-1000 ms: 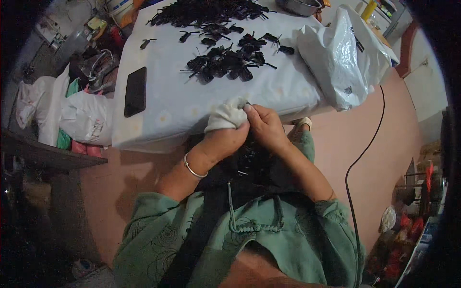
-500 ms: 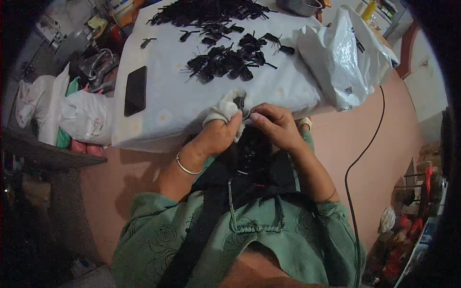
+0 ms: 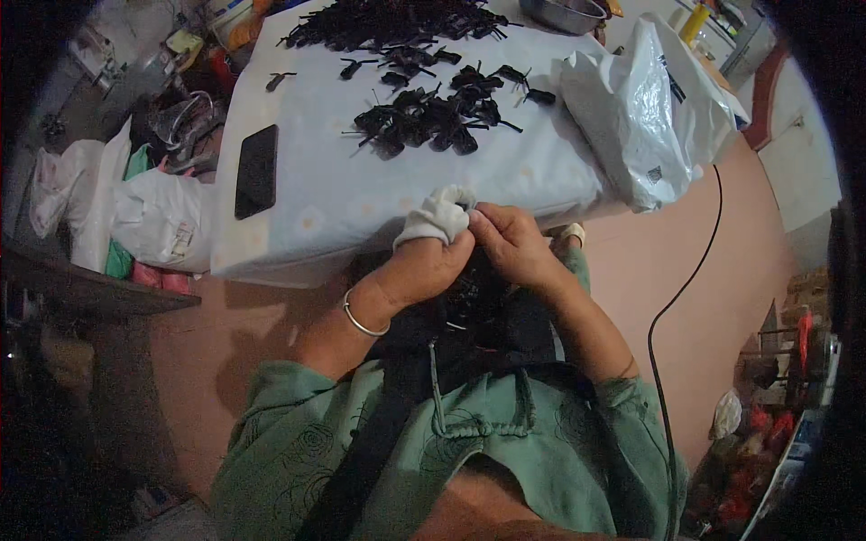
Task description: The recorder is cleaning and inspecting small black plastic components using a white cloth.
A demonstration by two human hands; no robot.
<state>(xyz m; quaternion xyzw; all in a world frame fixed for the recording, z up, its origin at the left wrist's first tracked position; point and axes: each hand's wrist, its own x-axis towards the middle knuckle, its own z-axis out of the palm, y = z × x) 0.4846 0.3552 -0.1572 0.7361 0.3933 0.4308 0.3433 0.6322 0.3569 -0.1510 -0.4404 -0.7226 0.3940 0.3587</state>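
At the near edge of the cloth-covered table, my left hand (image 3: 426, 269) is closed on a bunched white cloth (image 3: 436, 216). A small black part (image 3: 465, 206) shows at the fold of the cloth, mostly hidden by fingers and fabric. Close against it, my right hand (image 3: 516, 242) pinches with thumb and forefinger at that black part. Beyond my hands lies a loose cluster of small black parts with thin stems (image 3: 424, 119). A larger heap of similar parts (image 3: 388, 25) covers the far end of the table.
A black phone (image 3: 256, 171) lies on the table's left. A white plastic bag (image 3: 622, 117) stands on the right edge, and a metal bowl (image 3: 564, 13) sits at the back. White bags (image 3: 162, 216) rest on a shelf at left. A black cable (image 3: 657, 352) runs down the right.
My left hand has turned and shifted slightly right, so the cloth now covers more of the black part. My right hand has stayed close beside it.
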